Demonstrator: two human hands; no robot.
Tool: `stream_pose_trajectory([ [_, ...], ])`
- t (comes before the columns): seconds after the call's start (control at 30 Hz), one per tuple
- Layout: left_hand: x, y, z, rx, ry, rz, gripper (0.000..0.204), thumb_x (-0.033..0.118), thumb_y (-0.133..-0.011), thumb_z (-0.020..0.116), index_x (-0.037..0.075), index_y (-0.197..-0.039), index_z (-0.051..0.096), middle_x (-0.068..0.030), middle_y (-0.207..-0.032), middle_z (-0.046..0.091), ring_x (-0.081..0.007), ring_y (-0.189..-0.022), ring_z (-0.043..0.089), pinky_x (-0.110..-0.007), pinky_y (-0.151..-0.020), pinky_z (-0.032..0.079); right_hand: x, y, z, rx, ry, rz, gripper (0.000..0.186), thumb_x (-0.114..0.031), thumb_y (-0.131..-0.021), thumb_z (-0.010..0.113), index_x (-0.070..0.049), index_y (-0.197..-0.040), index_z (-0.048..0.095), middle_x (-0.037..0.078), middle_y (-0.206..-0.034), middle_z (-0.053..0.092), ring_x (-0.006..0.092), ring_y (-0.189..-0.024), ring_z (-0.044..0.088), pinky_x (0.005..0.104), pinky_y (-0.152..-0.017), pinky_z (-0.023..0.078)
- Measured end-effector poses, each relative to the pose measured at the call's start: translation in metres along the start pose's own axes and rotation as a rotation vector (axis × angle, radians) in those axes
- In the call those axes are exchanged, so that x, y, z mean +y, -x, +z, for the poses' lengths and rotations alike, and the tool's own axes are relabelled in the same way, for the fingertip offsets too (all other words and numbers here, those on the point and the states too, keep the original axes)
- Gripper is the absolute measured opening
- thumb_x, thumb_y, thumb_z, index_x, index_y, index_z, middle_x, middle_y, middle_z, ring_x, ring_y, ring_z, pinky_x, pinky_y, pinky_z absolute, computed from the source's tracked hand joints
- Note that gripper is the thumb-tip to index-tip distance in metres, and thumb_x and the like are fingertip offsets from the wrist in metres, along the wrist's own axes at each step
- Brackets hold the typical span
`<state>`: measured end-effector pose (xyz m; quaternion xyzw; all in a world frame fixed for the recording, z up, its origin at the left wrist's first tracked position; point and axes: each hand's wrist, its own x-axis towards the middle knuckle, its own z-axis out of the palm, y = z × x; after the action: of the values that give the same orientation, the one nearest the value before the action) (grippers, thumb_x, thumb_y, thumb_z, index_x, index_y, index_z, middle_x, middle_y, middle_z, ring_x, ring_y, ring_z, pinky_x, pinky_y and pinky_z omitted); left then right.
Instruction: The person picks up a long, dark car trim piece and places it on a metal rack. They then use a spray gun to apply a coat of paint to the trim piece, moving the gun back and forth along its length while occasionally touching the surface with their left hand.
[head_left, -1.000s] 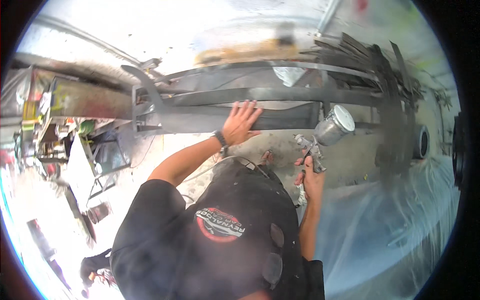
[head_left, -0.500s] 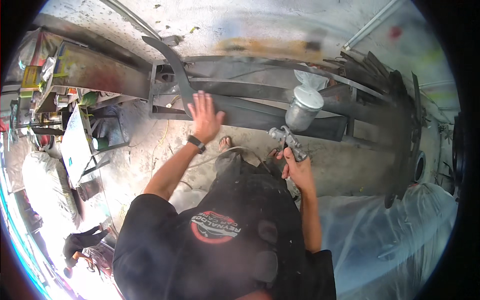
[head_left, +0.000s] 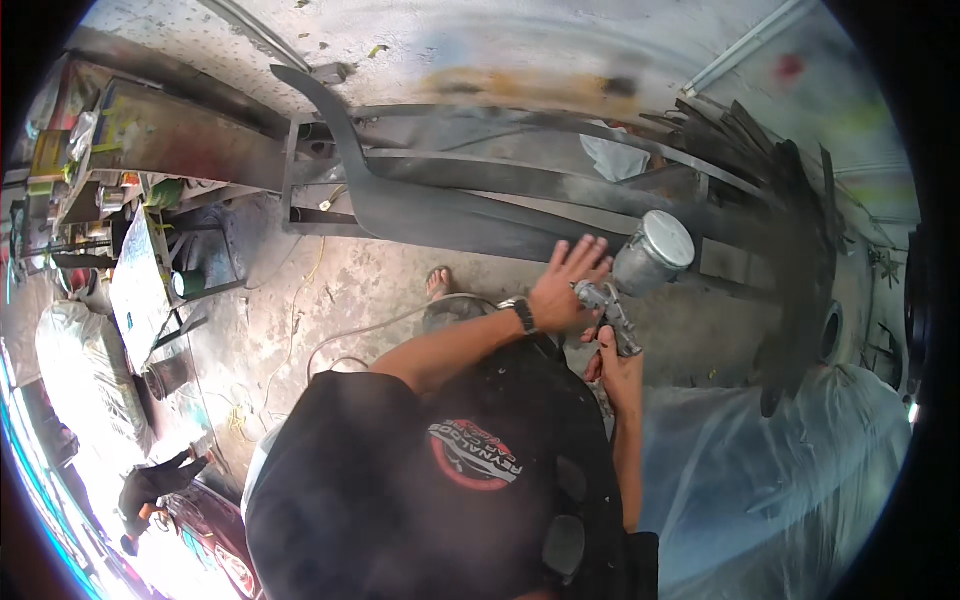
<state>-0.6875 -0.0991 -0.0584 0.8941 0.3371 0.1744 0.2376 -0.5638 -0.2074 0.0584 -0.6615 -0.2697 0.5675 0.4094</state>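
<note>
A long dark grey panel (head_left: pixel 430 215), curving up into a narrow tip at its left, lies across a metal rack in front of me. Near the panel's right part, my left hand (head_left: pixel 566 290) has its fingers stretched and spread, holding nothing. Whether its fingertips touch the surface I cannot tell. My right hand (head_left: pixel 618 375) is wrapped round the handle of a metal spray gun (head_left: pixel 612 312). The gun's silver cup (head_left: pixel 655 255) is tilted and hides the panel's right end. My left hand is right beside the gun's front.
The metal rack (head_left: pixel 292 180) stands along the far wall, with dark strips (head_left: pixel 800 215) at its right. A hose (head_left: pixel 395 322) runs over the floor. Plastic sheeting (head_left: pixel 760 490) covers something large at the right. Cluttered shelving (head_left: pixel 180 140) stands left; another person (head_left: pixel 160 495) is at lower left.
My left hand has slid from the panel's left bend to its right part, beside the spray gun. My right hand and the gun have shifted a little to the right and nearer me.
</note>
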Motion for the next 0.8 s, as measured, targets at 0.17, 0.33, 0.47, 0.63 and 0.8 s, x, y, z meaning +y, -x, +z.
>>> stream_pose_trajectory([
  [0.17, -0.098, 0.1, -0.07, -0.111, -0.283, -0.272, 0.082, 0.051, -0.092, 0.064, 0.009, -0.156, 0.035, -0.0219, -0.166, 0.02, -0.0413, -0.155, 0.014, -0.065, -0.119, 0.017, 0.002, -0.011, 0.007, -0.039, -0.01, -0.036, 0.05, -0.042, -0.104, 0.058, 0.0, -0.131, 0.058, 0.009, -0.095, 0.067, 0.0097, -0.046, 0.052, 0.025, -0.042, 0.044],
  [0.33, -0.19, 0.189, -0.143, 0.086, -0.548, -0.688, 0.092, 0.05, -0.092, 0.065, 0.005, -0.161, 0.023, -0.0251, -0.168, 0.005, -0.0438, -0.156, 0.001, -0.068, -0.119, 0.002, -0.009, -0.016, 0.028, -0.08, -0.011, -0.02, 0.052, -0.043, -0.104, 0.057, 0.001, -0.132, 0.058, 0.01, -0.095, 0.067, 0.0108, -0.046, 0.051, 0.0256, -0.042, 0.044],
  [0.47, -0.195, 0.18, -0.172, -0.041, -0.524, -0.491, 0.093, 0.053, -0.095, 0.059, 0.0, -0.16, 0.019, -0.0268, -0.168, 0.007, -0.0437, -0.156, 0.001, -0.067, -0.12, 0.004, -0.005, -0.021, 0.034, -0.105, -0.007, 0.003, 0.052, -0.043, -0.104, 0.057, 0.002, -0.131, 0.059, 0.009, -0.095, 0.067, 0.011, -0.045, 0.052, 0.0257, -0.042, 0.043],
  [0.63, -0.17, 0.111, -0.127, -0.051, -0.349, -0.226, 0.093, 0.051, -0.093, 0.063, -0.005, -0.156, 0.024, -0.0261, -0.165, 0.017, -0.0449, -0.155, 0.009, -0.064, -0.122, 0.008, 0.003, -0.026, 0.021, -0.052, 0.004, 0.05, 0.051, -0.043, -0.104, 0.058, 0.001, -0.131, 0.059, 0.01, -0.093, 0.067, 0.0112, -0.044, 0.052, 0.0254, -0.041, 0.042],
  [0.8, -0.129, 0.029, -0.069, -0.051, -0.323, -0.024, 0.088, 0.048, -0.09, 0.067, -0.004, -0.153, 0.033, -0.0247, -0.158, 0.033, -0.0446, -0.148, 0.026, -0.063, -0.12, 0.017, 0.019, -0.021, -0.003, 0.113, -0.133, 0.026, 0.05, -0.044, -0.102, 0.061, 0.0, -0.127, 0.06, 0.01, -0.09, 0.067, 0.0117, -0.043, 0.05, 0.0251, -0.04, 0.042],
])
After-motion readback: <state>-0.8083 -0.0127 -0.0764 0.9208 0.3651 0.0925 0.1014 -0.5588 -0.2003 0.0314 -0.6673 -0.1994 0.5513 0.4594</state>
